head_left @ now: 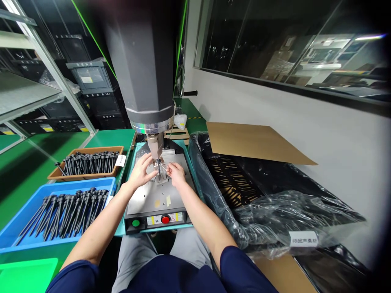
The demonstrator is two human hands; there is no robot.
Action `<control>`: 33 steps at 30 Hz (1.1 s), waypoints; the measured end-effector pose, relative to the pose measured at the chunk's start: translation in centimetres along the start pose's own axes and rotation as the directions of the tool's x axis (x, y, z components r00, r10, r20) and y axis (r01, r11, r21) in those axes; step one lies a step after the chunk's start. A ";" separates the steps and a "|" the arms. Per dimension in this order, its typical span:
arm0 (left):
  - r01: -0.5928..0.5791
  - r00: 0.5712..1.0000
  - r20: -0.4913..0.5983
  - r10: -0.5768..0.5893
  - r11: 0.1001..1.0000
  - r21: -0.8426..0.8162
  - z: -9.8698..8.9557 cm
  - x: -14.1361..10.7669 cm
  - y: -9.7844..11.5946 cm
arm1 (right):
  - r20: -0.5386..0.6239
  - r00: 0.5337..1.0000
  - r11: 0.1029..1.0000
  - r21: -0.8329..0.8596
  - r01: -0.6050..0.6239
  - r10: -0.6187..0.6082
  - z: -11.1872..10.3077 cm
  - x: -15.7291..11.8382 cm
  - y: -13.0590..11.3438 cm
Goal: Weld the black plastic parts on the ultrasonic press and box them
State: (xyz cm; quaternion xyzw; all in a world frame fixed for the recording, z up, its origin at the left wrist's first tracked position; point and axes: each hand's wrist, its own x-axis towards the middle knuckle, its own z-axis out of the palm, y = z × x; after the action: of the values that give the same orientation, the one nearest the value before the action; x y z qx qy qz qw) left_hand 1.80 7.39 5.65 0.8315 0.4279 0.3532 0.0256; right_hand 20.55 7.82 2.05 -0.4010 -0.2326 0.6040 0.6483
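My left hand (141,171) is at the left side of a small metal fixture (161,178), with thumb and fingers apart. A dark part (158,163) stands in the fixture, close to my left fingertips; whether they touch it I cannot tell. My right hand (176,173) is closed in a pinch at the fixture's right side. From its fingertips a thin pale stick-like piece (163,167) points toward the dark part. Directly above both hands is the metal tip (155,145) of a large grey press head (148,73).
A green button (135,223) and a red button (165,219) sit on the machine's front. On the left, a brown tray (88,177) and a blue tray (39,244) hold many black stemmed parts. A plastic-lined box (210,195) of black pieces stands right, under a cardboard sheet (256,140).
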 end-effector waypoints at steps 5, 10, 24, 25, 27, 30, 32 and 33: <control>-0.141 0.985 0.113 0.130 0.985 0.097 -0.3 0.0 1.3 | 0.005 1.000 1.000 0.007 0.004 -0.004 0.0 0.0 -0.1; -0.166 0.965 0.232 0.125 0.972 0.169 -0.3 0.7 1.6 | -0.003 1.000 1.000 0.017 -0.016 0.016 -0.1 0.1 0.0; -0.190 0.959 0.253 0.129 0.954 0.234 -0.2 0.7 1.1 | -0.109 0.974 0.973 0.145 -0.182 0.198 -2.8 -0.1 0.4; -0.200 0.957 0.253 0.140 0.952 0.231 -0.4 0.9 1.3 | -0.106 0.974 0.973 0.143 -0.183 0.199 -3.0 -0.4 0.4; -0.224 0.952 0.257 0.164 0.948 0.224 -0.9 1.2 1.7 | -0.098 0.976 0.973 0.140 -0.182 0.196 -3.4 -0.9 0.4; -0.241 0.947 0.265 0.181 0.945 0.219 -1.2 1.5 2.1 | -0.089 0.979 0.977 0.132 -0.169 0.181 -3.9 -1.5 0.3; -0.232 0.949 0.260 0.176 0.951 0.203 -1.2 1.5 2.1 | -0.082 0.982 0.980 0.121 -0.157 0.168 -4.1 -1.6 0.3; -0.228 0.951 0.256 0.175 0.954 0.193 -1.2 1.5 2.0 | -0.079 0.984 0.982 0.114 -0.151 0.160 -4.2 -1.7 0.3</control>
State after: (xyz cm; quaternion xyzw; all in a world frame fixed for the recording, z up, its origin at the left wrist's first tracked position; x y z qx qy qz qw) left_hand 3.06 6.88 8.06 0.9048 0.3708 0.2028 -0.0524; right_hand 23.40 5.19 -0.21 -0.4086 -0.1392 0.6463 0.6292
